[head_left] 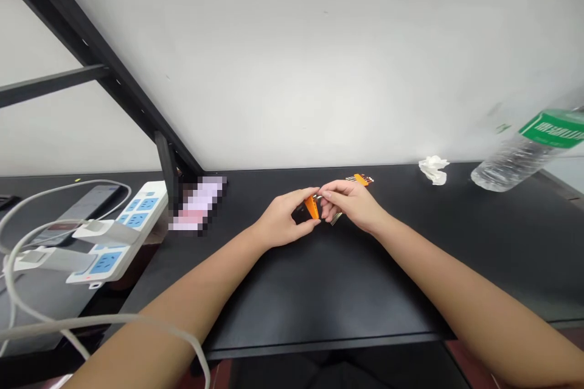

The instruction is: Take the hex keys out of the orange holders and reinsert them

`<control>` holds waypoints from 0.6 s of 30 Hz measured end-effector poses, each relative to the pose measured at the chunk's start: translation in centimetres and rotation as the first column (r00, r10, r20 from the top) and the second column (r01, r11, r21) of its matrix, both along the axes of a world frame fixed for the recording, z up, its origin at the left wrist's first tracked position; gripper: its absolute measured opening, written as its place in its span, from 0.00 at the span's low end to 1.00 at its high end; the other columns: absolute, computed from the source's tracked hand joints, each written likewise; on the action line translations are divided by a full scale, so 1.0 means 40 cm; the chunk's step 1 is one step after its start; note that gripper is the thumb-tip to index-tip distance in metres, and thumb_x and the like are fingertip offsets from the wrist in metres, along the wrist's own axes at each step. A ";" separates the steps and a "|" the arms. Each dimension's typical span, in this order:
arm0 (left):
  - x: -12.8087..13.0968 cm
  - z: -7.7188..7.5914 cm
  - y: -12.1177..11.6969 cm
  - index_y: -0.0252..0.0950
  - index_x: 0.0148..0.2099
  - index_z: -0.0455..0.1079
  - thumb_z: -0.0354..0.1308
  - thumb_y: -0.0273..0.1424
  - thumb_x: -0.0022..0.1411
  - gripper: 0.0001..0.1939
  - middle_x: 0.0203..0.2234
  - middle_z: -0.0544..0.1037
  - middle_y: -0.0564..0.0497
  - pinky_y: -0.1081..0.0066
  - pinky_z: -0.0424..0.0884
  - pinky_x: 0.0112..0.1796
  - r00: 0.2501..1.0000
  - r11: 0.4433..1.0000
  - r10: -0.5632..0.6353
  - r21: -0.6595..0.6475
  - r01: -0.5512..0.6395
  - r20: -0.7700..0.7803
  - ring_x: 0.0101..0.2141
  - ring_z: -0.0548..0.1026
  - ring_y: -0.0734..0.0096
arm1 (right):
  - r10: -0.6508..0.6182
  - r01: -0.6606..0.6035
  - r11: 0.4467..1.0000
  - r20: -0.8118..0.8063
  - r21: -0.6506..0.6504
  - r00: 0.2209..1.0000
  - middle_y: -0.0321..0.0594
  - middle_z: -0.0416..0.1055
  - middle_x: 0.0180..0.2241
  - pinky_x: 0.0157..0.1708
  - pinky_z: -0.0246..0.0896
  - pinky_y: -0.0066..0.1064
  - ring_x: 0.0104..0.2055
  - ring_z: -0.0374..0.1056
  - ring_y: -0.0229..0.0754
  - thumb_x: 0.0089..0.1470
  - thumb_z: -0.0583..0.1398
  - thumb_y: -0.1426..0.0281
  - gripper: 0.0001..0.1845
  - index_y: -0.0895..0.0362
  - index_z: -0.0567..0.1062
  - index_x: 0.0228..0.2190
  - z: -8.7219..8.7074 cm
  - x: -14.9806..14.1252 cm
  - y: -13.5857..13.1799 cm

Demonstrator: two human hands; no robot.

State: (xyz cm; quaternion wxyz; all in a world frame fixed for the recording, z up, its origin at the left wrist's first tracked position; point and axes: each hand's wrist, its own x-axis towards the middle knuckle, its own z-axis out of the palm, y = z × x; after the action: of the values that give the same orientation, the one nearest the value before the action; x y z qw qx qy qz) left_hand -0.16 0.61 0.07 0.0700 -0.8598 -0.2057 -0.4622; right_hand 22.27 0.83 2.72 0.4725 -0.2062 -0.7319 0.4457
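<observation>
Risk: if the right hand loosens its pinch, the small metal piece could drop onto the table. I have its thumb and forefinger nearly together on that piece. The left hand, half curled, grips the black-and-orange case mid-table. I cannot tell whether the metal rods are held.

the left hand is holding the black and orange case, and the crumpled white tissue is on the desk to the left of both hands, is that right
The tissue's side is wrong: the head view shows the crumpled white tissue on the desk to the right of both the left hand holding the black and orange case and the right hand.
</observation>
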 end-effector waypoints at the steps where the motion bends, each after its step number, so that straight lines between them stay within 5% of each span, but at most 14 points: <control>1: 0.001 0.000 -0.001 0.40 0.66 0.65 0.66 0.33 0.59 0.33 0.54 0.79 0.45 0.63 0.78 0.52 1.000 1.000 -0.002 -0.010 0.002 -0.006 0.50 0.80 0.62 | -0.013 0.012 1.000 0.031 0.020 0.999 0.36 0.76 0.27 0.26 0.75 0.30 0.26 0.75 0.39 0.55 0.69 0.55 0.19 0.56 0.75 0.39 -0.006 -0.004 0.002; 7: 0.000 0.002 0.005 0.43 0.64 0.67 0.64 0.32 0.61 0.29 0.50 0.80 0.47 0.63 0.78 0.50 0.999 0.997 -0.038 0.063 0.038 -0.011 0.46 0.80 0.65 | -0.214 0.168 0.960 0.204 0.222 0.955 0.30 0.71 0.27 0.20 0.63 0.26 0.22 0.69 0.36 0.59 0.64 0.55 0.17 0.53 0.67 0.37 -0.013 0.004 0.012; 10: -0.002 0.006 0.005 0.43 0.61 0.70 0.64 0.32 0.62 0.25 0.45 0.81 0.48 0.63 0.78 0.49 0.999 0.996 -0.046 0.073 0.048 -0.023 0.44 0.80 0.66 | -0.484 0.265 0.807 0.334 0.529 0.809 0.34 0.72 0.30 0.31 0.64 0.30 0.29 0.68 0.37 0.63 0.60 0.61 0.09 0.54 0.72 0.34 0.008 0.038 0.018; 12: -0.004 0.008 0.003 0.43 0.61 0.71 0.63 0.31 0.62 0.24 0.44 0.81 0.48 0.63 0.77 0.49 1.000 0.998 -0.028 0.058 0.028 -0.002 0.44 0.80 0.66 | -0.658 0.253 0.657 0.377 0.710 0.651 0.38 0.74 0.33 0.38 0.62 0.32 0.36 0.69 0.40 0.63 0.59 0.67 0.07 0.55 0.75 0.33 0.025 0.069 0.026; 13: -0.005 0.008 0.003 0.43 0.61 0.71 0.63 0.31 0.63 0.24 0.44 0.81 0.48 0.63 0.77 0.49 1.000 0.999 -0.023 0.050 0.023 0.006 0.44 0.80 0.66 | -0.700 0.219 0.631 0.423 0.745 0.576 0.39 0.74 0.34 0.40 0.61 0.33 0.38 0.69 0.41 0.61 0.59 0.69 0.06 0.55 0.76 0.33 0.033 0.084 0.030; 15: -0.007 0.007 0.003 0.43 0.61 0.71 0.62 0.31 0.64 0.23 0.44 0.81 0.49 0.64 0.78 0.48 1.000 0.999 -0.017 0.045 0.017 0.015 0.44 0.79 0.67 | -0.715 0.179 0.652 0.518 0.737 0.470 0.39 0.75 0.35 0.39 0.59 0.32 0.38 0.69 0.41 0.59 0.59 0.72 0.06 0.55 0.77 0.32 0.045 0.112 0.038; 18: -0.008 0.004 0.010 0.43 0.56 0.75 0.62 0.31 0.64 0.18 0.43 0.80 0.48 0.66 0.78 0.44 1.000 0.997 -0.004 0.074 0.003 0.019 0.41 0.79 0.68 | -0.669 0.177 0.722 0.610 0.669 0.424 0.38 0.76 0.35 0.35 0.59 0.30 0.37 0.69 0.41 0.57 0.60 0.74 0.06 0.54 0.77 0.32 0.051 0.132 0.044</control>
State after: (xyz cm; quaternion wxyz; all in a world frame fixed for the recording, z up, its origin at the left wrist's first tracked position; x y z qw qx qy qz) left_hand -0.49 1.00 0.22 0.0988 -0.8525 -0.1876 -0.4778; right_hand 27.55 2.58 4.78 0.2088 -0.4420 -0.8705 -0.0564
